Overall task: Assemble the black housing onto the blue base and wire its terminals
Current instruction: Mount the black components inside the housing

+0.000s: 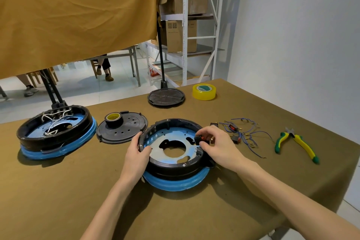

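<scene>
The black ring housing [176, 167] sits on the blue base [175, 183] in front of me, with a pale blue inner plate [155, 143] showing inside. My left hand [137, 149] grips the housing's left rim, thumb over the inner edge. My right hand [216, 142] pinches a small black switch with a red rocker [200, 138] at the housing's right wall. Loose blue wires with terminals [247, 134] and more small switches lie just right of the housing.
A second black-and-blue unit [56, 132] with white wires stands at left. A black lid [126, 129] carries a black tape roll [114, 119]. Another black disc [166, 97] and yellow tape [204, 91] lie farther back. Green-yellow pliers [298, 144] lie at right near the table edge.
</scene>
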`<action>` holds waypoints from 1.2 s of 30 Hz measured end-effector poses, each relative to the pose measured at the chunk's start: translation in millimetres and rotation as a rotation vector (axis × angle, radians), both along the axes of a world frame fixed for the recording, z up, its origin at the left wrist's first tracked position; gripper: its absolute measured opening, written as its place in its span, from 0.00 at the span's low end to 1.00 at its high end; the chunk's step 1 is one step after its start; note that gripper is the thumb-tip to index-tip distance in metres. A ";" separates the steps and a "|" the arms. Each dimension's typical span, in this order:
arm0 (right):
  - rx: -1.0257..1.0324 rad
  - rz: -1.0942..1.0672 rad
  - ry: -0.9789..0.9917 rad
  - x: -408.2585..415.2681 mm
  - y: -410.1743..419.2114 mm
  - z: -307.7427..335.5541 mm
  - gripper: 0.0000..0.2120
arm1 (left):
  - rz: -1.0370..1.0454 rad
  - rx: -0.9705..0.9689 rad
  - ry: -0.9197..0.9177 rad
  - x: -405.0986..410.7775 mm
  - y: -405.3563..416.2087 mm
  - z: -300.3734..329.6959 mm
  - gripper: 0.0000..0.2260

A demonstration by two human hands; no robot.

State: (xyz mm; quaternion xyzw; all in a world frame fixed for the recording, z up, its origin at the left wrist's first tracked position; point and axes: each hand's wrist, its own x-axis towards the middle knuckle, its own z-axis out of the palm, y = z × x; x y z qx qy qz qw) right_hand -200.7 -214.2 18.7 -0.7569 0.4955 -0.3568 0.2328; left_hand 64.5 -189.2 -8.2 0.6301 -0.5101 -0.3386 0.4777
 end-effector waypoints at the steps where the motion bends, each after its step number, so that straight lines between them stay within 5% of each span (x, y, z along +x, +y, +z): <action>1: 0.019 0.010 0.000 -0.2 0.7 0.8 0.10 | -0.015 -0.002 0.008 1.5 0.3 -1.1 0.27; 7: -0.053 -0.036 0.011 3.4 -0.1 4.6 0.10 | -0.179 -0.031 0.093 6.4 7.5 -2.0 0.20; 11: -0.057 -0.017 0.107 12.7 -0.2 -2.9 0.10 | -0.255 -0.080 0.185 8.9 17.5 -6.2 0.26; 17: -0.040 -0.014 -0.057 12.9 -5.9 6.9 0.12 | -0.121 -0.215 0.191 7.0 21.0 -13.5 0.09; 27: 0.032 0.139 -0.062 64.5 -39.8 28.8 0.09 | -0.159 -0.142 0.163 21.2 5.7 -16.5 0.09; 33: 0.095 0.123 -0.102 75.1 -64.7 30.6 0.12 | -0.462 0.009 -0.096 38.5 -35.6 11.4 0.11; 36: 0.118 0.000 -0.112 66.6 -62.5 15.2 0.10 | -0.335 -0.020 -0.166 31.8 -44.5 18.6 0.11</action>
